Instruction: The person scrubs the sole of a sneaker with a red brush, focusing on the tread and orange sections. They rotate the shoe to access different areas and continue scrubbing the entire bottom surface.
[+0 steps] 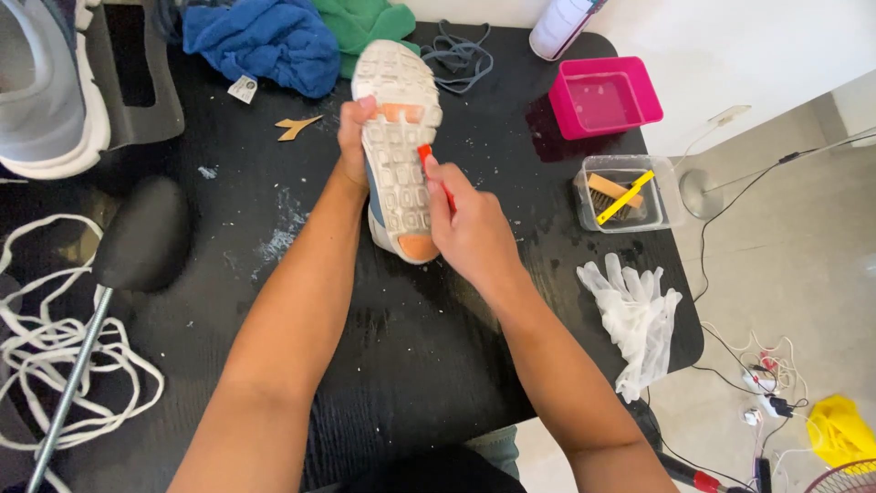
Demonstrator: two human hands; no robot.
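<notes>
A sneaker [399, 146] is turned sole up over a black table [401, 347]; the sole is white with orange patches. My left hand [351, 137] grips the shoe's left side near the toe end. My right hand [470, 228] holds a small orange-red tool [425, 157] whose tip touches the right edge of the sole. White flecks lie scattered on the table around the shoe.
A blue cloth [265, 41], a green cloth [365, 23] and grey laces [461, 55] lie at the back. A pink tub [604, 96], a clear box with brushes [625, 194] and white gloves [634, 315] sit at the right. A second shoe [46, 87], a black shoe stand [137, 237] and white laces [55, 356] are at the left.
</notes>
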